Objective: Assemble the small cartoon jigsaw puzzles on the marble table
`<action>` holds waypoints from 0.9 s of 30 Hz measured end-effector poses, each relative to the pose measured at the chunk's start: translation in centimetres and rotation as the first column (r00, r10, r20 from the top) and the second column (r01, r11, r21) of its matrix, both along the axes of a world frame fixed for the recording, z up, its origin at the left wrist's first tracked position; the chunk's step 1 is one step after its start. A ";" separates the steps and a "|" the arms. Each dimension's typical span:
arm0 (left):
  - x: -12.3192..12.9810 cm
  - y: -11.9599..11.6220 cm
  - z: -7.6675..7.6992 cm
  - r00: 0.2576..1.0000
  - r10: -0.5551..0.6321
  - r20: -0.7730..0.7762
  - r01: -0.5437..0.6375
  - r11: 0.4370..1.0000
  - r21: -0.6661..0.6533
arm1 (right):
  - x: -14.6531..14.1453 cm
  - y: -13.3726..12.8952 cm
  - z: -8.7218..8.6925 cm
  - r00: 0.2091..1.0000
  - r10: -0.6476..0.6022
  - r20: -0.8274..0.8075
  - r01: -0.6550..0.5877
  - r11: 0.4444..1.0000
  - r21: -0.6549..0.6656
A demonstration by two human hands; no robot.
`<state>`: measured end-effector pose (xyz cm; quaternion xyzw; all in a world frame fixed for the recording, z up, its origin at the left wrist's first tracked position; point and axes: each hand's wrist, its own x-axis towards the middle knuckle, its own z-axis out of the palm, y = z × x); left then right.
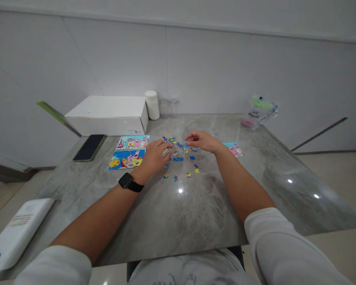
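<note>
Small blue and yellow puzzle pieces [182, 158] lie scattered on the grey marble table [195, 206]. My left hand [154, 156], with a black watch on the wrist, rests on the table at the left edge of the pieces, fingertips touching them. My right hand [202, 141] hovers over the far right of the scatter, fingers curled down onto the pieces; whether it pinches one I cannot tell. Two cartoon picture cards [130, 152] lie just left of my left hand. A third card [234, 148] lies right of my right wrist.
A black phone [89, 147] lies left of the cards. Behind stand a white box [109, 114], a white canister [152, 105] and two clear glasses [169, 107]. A plastic bag [259, 111] sits far right. A white device [16, 233] lies near left.
</note>
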<state>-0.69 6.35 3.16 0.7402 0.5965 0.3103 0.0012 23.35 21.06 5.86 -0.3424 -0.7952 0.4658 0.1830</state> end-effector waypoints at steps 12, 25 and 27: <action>3.6 1.4 2.3 0.989 -0.119 -0.092 0.122 0.992 0.023 | 0.3 -1.3 1.5 0.990 0.113 -0.078 -0.129 0.959 -0.252; 1.5 2.1 0.0 0.994 -0.106 -0.025 0.106 0.994 -0.015 | 1.0 -0.7 -0.4 0.995 -0.035 0.091 0.008 0.958 0.286; 0.9 2.3 -0.6 0.995 -0.101 -0.019 0.100 0.994 -0.040 | 1.5 -1.0 -1.9 0.995 -0.097 0.030 0.074 0.899 0.432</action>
